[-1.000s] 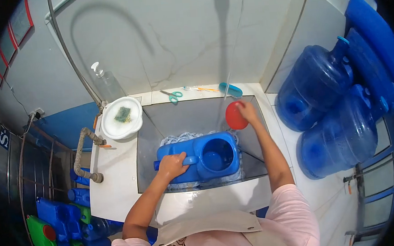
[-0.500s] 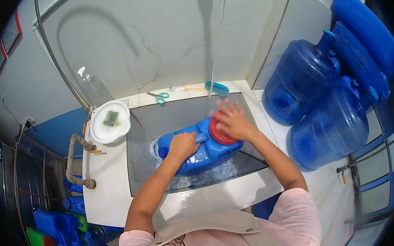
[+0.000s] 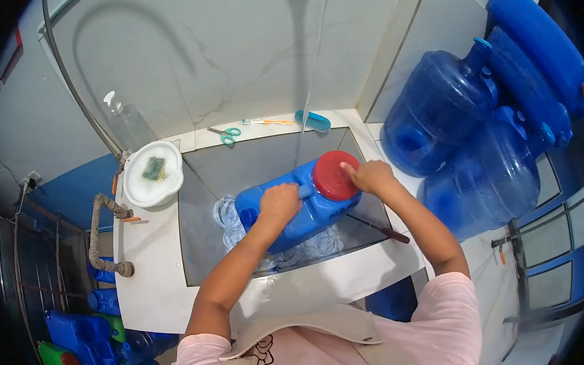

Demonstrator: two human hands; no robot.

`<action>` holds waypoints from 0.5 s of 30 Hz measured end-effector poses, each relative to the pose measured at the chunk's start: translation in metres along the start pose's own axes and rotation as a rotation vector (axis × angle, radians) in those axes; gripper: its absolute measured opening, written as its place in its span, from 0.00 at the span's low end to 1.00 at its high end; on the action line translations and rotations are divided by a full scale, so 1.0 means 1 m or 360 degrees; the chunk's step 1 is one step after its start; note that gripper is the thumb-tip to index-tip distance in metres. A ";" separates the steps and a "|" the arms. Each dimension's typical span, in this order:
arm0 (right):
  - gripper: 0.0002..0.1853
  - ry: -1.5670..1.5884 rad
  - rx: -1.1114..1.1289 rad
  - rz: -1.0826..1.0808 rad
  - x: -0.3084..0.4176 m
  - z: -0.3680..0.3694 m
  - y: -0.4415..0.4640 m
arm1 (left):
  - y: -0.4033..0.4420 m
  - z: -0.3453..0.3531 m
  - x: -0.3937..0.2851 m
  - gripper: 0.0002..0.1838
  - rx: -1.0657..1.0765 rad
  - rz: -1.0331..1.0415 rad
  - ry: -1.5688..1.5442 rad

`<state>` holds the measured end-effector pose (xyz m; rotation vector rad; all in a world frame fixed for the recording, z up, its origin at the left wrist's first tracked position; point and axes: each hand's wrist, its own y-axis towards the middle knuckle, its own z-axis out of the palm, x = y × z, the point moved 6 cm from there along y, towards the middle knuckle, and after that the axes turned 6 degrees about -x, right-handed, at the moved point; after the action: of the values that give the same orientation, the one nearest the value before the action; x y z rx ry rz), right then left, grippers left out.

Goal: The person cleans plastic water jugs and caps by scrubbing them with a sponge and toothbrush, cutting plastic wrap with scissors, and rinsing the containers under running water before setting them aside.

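Note:
A blue jerrycan lies tilted in the sink, its wide red lid facing up and right. My left hand is closed around the can's handle. At the lid's right rim is my right hand, its fingers curled at the edge and one digit lying on the lid's top. Clear plastic rings or caps lie in the sink under and beside the can. A thin tool with a dark brown handle leans over the sink's front right edge.
Along the back ledge are scissors, a toothbrush and a blue brush. A white basin with a sponge and a pump bottle stand left. Large blue water jugs crowd the right; pipework juts out left.
My right hand has moved from spread over the lid to curled at its right rim. The lid shows more fully, and the brown tool handle has come into sight. My left hand keeps its hold.

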<state>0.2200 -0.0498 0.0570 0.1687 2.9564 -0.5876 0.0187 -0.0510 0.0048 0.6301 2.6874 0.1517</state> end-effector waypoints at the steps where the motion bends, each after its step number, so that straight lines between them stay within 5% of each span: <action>1: 0.37 -0.0054 -0.0090 -0.0035 0.008 -0.016 -0.010 | 0.000 -0.001 0.002 0.11 -0.0030 0.0002 0.0005; 2: 0.37 -0.0053 -0.0095 -0.0032 0.011 -0.007 -0.004 | 0.000 0.001 0.001 0.11 -0.0034 0.0006 0.0006; 3: 0.36 -0.0036 -0.1041 -0.0567 0.033 -0.022 -0.006 | -0.001 -0.002 -0.003 0.10 0.0008 0.0033 0.0017; 5: 0.38 -0.0016 -0.1988 -0.1099 0.046 -0.015 -0.026 | -0.003 -0.002 -0.005 0.10 0.0052 0.0064 0.0031; 7: 0.37 0.0369 -0.1202 -0.0604 0.040 0.001 0.006 | -0.004 -0.001 0.003 0.10 0.0083 0.0025 0.0054; 8: 0.37 0.0368 -0.1202 -0.0617 0.034 -0.005 0.011 | -0.005 -0.001 0.007 0.10 0.0078 0.0014 0.0056; 10: 0.33 -0.0073 0.0154 -0.0159 0.016 -0.003 0.012 | -0.007 -0.008 0.020 0.14 -0.0035 -0.0049 0.0028; 12: 0.34 -0.0115 0.0226 -0.0156 0.025 -0.011 0.000 | -0.003 -0.009 0.021 0.13 -0.0031 -0.0028 0.0026; 14: 0.35 -0.0271 -0.1651 -0.1203 0.065 -0.036 -0.034 | -0.002 -0.009 0.018 0.13 -0.0032 -0.0006 0.0021; 15: 0.35 -0.0306 -0.1569 -0.1212 0.074 -0.026 -0.028 | -0.003 -0.008 0.012 0.13 0.0031 0.0042 0.0045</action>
<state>0.1412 -0.0595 0.0806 -1.0341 2.6506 0.7914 0.0040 -0.0484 0.0074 0.6742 2.7117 0.1427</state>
